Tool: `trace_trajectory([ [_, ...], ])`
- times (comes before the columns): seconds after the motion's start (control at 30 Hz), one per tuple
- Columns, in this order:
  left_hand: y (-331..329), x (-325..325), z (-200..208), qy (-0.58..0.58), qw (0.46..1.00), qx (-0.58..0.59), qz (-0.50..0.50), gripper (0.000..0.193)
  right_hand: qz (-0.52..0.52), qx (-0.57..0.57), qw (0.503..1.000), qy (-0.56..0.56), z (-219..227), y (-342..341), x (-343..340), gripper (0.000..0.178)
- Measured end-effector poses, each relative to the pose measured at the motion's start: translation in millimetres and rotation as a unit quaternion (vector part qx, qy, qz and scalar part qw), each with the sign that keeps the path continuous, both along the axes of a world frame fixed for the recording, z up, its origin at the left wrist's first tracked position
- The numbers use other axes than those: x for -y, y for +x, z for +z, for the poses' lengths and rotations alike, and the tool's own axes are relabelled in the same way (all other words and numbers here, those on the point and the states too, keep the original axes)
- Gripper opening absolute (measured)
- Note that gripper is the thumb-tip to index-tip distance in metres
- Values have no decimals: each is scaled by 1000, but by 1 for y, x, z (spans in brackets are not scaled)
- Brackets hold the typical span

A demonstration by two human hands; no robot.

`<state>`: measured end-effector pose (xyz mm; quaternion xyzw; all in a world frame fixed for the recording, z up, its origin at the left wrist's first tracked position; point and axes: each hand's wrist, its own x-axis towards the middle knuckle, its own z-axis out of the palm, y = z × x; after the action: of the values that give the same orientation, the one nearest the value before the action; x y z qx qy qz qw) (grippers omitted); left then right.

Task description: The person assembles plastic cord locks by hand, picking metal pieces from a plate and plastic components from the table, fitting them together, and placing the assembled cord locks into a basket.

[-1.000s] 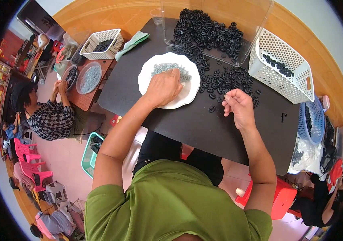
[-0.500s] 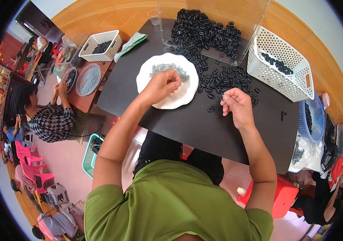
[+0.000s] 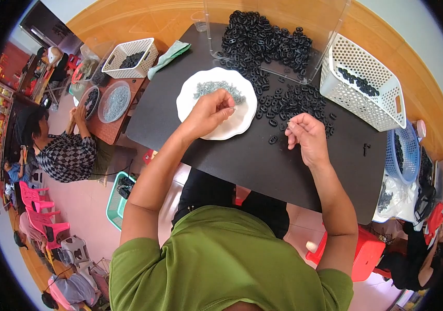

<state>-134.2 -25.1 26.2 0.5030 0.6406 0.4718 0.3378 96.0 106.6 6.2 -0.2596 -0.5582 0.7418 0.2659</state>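
Observation:
My left hand point(image 3: 210, 113) is over the white scalloped plate point(image 3: 193, 111), its thumb and fingertips drawn together. Whatever may be between those fingertips is too small to make out. On the plate lies a heap of small silver-grey pieces point(image 3: 216, 89), partly covered by my hand. My right hand point(image 3: 308, 139) is raised near the front of the loose black oval parts point(image 3: 289, 103), thumb and forefinger pinched. A tiny dark thing seems to show at that pinch, but its kind is unclear. One black oval part point(image 3: 273, 139) lies on the table apart from the others, left of my right hand.
A clear bin point(image 3: 284, 72) spills black parts onto the dark table point(image 3: 232, 160). At right stand a white perforated basket point(image 3: 359, 101) and a blue basket point(image 3: 411, 150). Two small black pieces point(image 3: 366, 149) lie near the right edge. A co-worker point(image 3: 66, 150) sits at left.

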Motion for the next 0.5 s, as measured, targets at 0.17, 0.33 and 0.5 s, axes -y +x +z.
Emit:
trace_trajectory([
  [0.17,0,1,2,-1,997,-72,12,7,2,-2,1000,4,0,0,0,5],
  [0.33,0,2,-1,10,998,-51,19,7,3,-2,1000,5,1,0,1,5],
  [0.5,0,1,-4,16,999,-37,37,6,-1,1,1000,8,0,1,1,5],
])
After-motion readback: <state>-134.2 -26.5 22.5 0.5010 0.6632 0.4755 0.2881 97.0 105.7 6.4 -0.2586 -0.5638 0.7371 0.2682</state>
